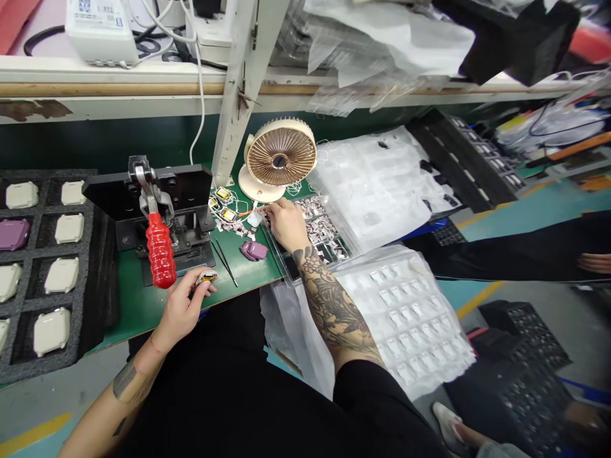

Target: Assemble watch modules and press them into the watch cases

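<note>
My left hand [184,305] pinches a small device casing [207,278] with a shiny yellow and black inside, low in front of the red-handled toggle clamp [160,251]. Over the left end of a clear compartment box [341,222] of small pale parts is my right hand [287,226], fingers curled together. A thin orange strip [251,212] ends at its fingertips; whether it is gripped I cannot tell. Black tweezers [225,264] and a purple casing [254,250] lie between the hands. Small yellow battery-like pieces [229,215] sit among white wires behind them.
A beige fan [279,159] stands behind the box. Left is a black foam tray [90,305] with white casings and a purple one. A sheet of white parts [405,312] lies at right. A shelf post [245,83] rises behind; another person's hand [594,262] shows far right.
</note>
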The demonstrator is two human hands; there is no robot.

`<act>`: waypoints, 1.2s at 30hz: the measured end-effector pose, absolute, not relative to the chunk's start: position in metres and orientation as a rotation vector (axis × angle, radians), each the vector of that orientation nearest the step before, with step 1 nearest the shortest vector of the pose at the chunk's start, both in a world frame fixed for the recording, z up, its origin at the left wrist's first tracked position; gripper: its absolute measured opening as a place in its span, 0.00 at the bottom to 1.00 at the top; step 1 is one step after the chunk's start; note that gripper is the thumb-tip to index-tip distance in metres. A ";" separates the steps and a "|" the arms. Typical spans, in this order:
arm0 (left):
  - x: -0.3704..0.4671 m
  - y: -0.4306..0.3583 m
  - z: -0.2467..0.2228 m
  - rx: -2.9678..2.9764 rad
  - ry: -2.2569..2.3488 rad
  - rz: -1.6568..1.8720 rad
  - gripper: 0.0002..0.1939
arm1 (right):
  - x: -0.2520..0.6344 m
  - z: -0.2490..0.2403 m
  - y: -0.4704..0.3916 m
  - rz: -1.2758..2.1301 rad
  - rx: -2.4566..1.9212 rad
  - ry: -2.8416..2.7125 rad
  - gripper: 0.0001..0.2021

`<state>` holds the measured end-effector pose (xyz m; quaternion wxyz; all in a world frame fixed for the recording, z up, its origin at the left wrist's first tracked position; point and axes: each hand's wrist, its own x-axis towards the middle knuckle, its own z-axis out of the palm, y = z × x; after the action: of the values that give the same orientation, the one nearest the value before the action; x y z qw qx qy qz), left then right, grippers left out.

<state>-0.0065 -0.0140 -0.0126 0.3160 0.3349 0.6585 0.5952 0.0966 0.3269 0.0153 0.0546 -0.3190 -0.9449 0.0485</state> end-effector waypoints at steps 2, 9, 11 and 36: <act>-0.006 -0.014 -0.013 0.875 1.735 1.567 0.15 | 0.099 0.014 0.326 0.122 -0.935 -2.878 0.18; -0.007 -0.014 -0.015 0.893 1.734 1.574 0.15 | 0.099 0.006 0.330 0.131 -0.913 -2.785 0.15; -0.006 -0.014 -0.016 0.873 1.732 1.580 0.17 | 0.102 0.007 0.331 0.183 -0.912 -2.671 0.14; -0.011 -0.010 -0.003 1.143 1.964 1.481 0.11 | 0.106 0.011 0.148 1.525 -0.426 -2.017 0.07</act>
<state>-0.0108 -0.0100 -0.0028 0.2133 0.4116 0.7074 0.5335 0.1056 0.1483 0.0110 0.2846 -0.1592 -0.7542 0.5700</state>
